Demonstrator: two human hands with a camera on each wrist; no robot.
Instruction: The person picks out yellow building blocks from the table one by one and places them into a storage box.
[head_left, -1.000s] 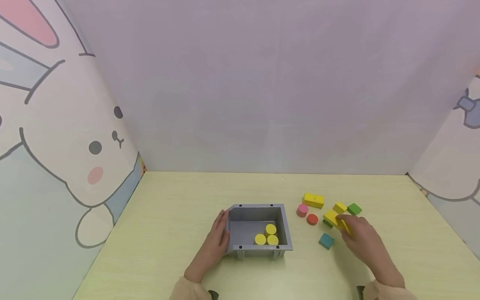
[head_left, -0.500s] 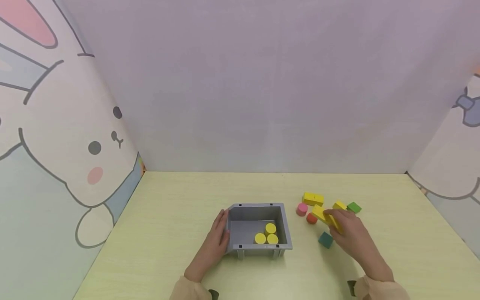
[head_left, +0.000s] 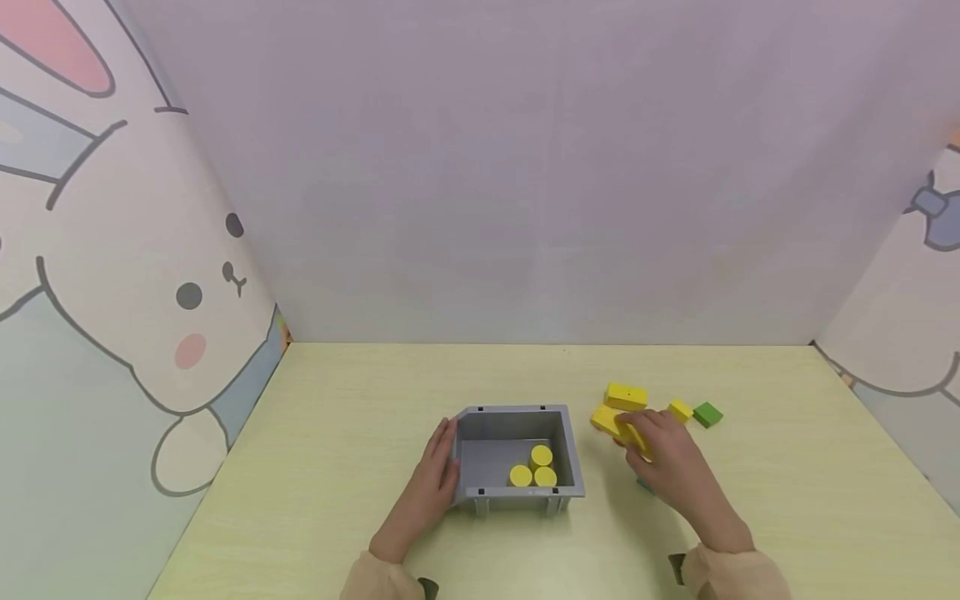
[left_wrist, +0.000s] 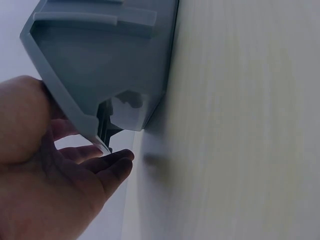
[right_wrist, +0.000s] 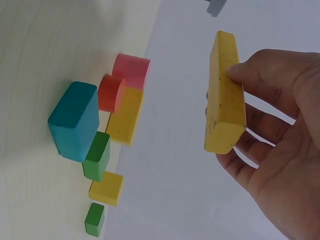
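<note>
My right hand pinches a yellow rectangular block between thumb and fingers. In the head view it holds this block above the table, over the loose blocks right of the grey plastic bin. The right wrist view shows the held block apart from everything else. At the bin's left, lower side, my left hand holds the edge. Its thumb and fingers lie around the rim in the left wrist view. Inside the bin, several yellow cylinders stand near the right front corner.
Loose blocks lie right of the bin: a yellow block, a small yellow block, a green block and a teal block. A red cylinder, a pink cylinder and another green block are beside them.
My right hand has moved left with the yellow block, toward the bin, now covering the pink cylinder and most of the teal block in the head view. My left hand and the bin stay put.
</note>
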